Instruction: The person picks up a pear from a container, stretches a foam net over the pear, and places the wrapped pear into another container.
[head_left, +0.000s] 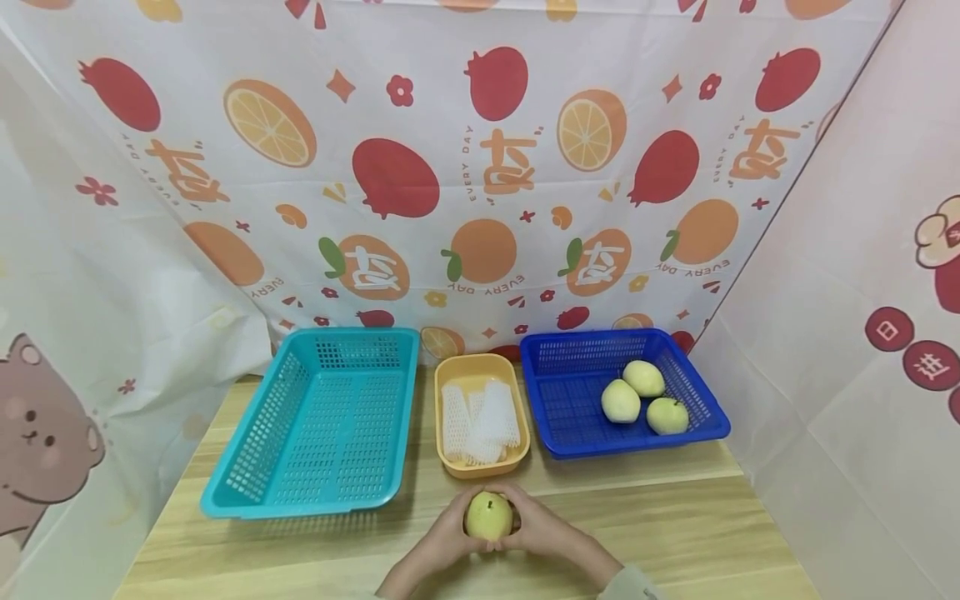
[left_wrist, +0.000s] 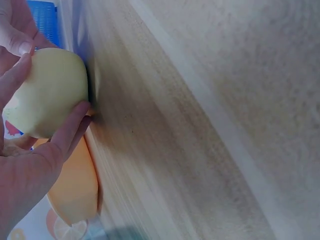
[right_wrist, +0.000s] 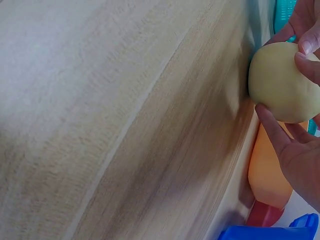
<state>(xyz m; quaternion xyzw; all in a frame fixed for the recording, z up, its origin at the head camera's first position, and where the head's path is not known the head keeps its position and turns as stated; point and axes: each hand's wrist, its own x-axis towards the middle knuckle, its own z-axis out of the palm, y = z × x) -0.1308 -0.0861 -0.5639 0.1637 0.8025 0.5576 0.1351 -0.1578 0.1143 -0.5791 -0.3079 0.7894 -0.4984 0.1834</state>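
A pale yellow-green pear (head_left: 489,517) with a short dark stem is held between both hands at the front of the table. My left hand (head_left: 451,533) curls round its left side and my right hand (head_left: 534,527) round its right, with the thumbs near each other on the side toward me. In the left wrist view the fingers reach under the pear (left_wrist: 52,92), close over the wood. The right wrist view shows the pear (right_wrist: 282,82) gripped from both sides. Just beyond it stands a small orange-yellow tray (head_left: 444,463) with several white foam net sleeves (head_left: 480,421).
At the left is a turquoise basket (head_left: 341,433) with nothing in it. A blue basket (head_left: 564,408) at the right holds three pears (head_left: 643,378). A fruit-printed cloth (head_left: 480,179) hangs behind the wooden table (head_left: 675,517), and pale sheets flank both sides.
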